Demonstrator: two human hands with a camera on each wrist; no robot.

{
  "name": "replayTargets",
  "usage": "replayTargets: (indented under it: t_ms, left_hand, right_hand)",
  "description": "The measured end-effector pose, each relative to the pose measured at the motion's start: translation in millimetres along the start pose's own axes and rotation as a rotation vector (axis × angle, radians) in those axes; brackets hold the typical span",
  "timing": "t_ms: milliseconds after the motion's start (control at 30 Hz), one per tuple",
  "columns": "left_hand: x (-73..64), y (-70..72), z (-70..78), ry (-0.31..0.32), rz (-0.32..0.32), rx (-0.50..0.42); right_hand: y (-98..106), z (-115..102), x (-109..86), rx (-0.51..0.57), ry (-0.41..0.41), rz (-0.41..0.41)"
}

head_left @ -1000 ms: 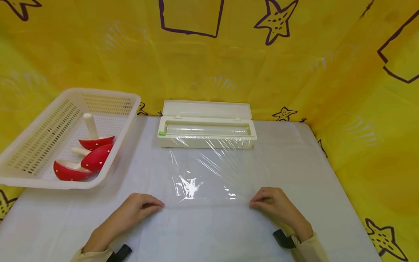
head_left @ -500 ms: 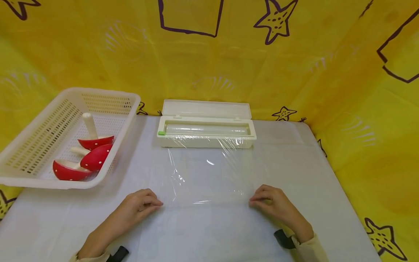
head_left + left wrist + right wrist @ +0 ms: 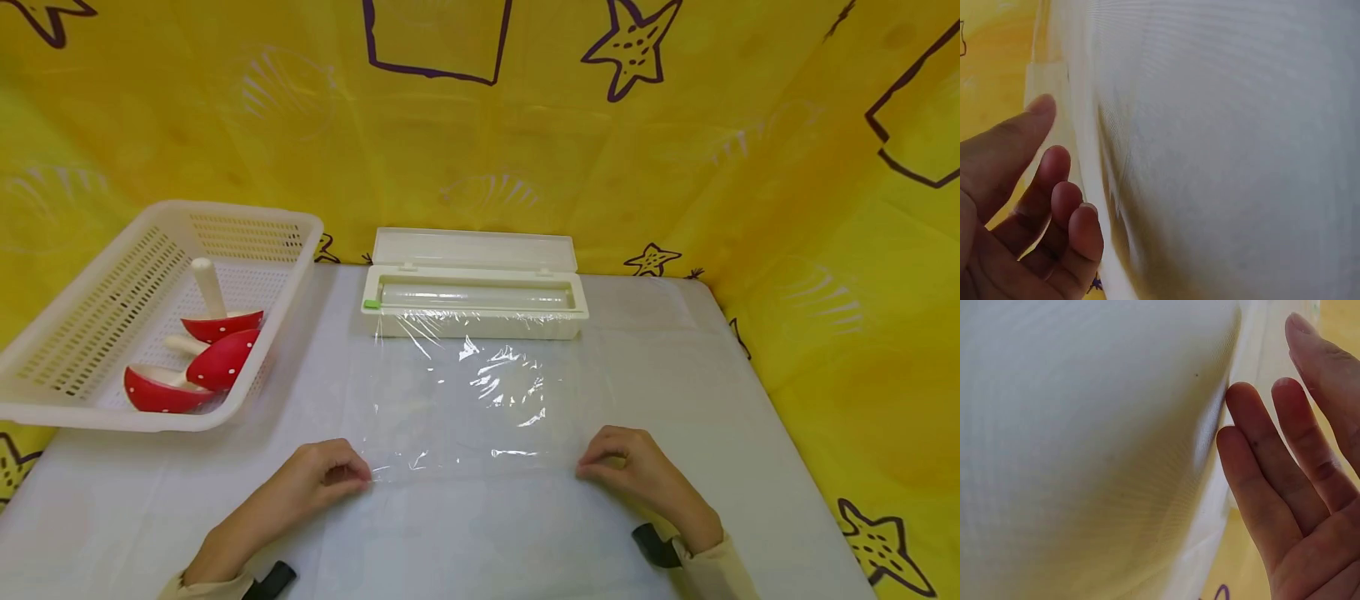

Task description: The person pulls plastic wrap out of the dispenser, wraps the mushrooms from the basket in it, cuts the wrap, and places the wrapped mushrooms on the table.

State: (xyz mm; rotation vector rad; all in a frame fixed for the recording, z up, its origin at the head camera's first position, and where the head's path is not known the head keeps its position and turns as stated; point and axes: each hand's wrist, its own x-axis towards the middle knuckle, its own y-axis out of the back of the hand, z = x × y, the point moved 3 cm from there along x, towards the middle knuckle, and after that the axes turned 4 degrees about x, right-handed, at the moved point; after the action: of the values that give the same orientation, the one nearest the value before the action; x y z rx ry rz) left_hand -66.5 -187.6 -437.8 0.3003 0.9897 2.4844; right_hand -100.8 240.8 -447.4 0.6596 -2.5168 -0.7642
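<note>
A sheet of cling film (image 3: 450,408) stretches toward me from the roll (image 3: 476,297) in the open cream dispenser box (image 3: 480,325). My left hand (image 3: 318,477) pinches its near left corner between thumb and forefinger. At the near right corner my right hand (image 3: 637,468) pinches the film the same way. In the left wrist view, the thumb (image 3: 1038,119) stands out above three curled fingers, and the forefinger is hidden. The right wrist view shows the thumb (image 3: 1310,347) with three nearly straight fingers beside it. The film itself hardly shows in either wrist view.
At left stands a white plastic basket (image 3: 172,423) holding several red, white-dotted mushroom-shaped pieces (image 3: 223,360). The dispenser's lid (image 3: 474,248) is raised at the back, near the yellow patterned cloth (image 3: 480,150). A green slider (image 3: 371,305) sits at the box's left end.
My hands have spread slightly apart, and my left fingertips have come a little nearer to me. The film's near edge is wider, and its glints have shifted. Box and basket have stayed put.
</note>
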Motion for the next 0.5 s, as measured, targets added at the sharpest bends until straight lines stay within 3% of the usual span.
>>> replayTargets:
  t_ms: [167, 267, 433, 500]
  left_hand:
    - [-0.9, -0.1, -3.1, 0.098, -0.082, -0.007]
    - [-3.1, 2.8, -2.9, 0.156, -0.097, 0.025]
    - [-8.1, 15.5, 5.7, 0.175, -0.042, 0.107]
    - [-9.5, 25.3, 11.5, 0.174, 0.011, 0.147]
  right_hand:
    - [-0.6, 1.3, 1.0, 0.001, 0.026, -0.021]
    - [-0.9, 1.0, 1.4, 0.001, 0.021, -0.036]
    - [-1.2, -1.0, 0.7, 0.007, 0.015, -0.044]
    - [-1.2, -1.8, 0.3, 0.015, 0.017, -0.045]
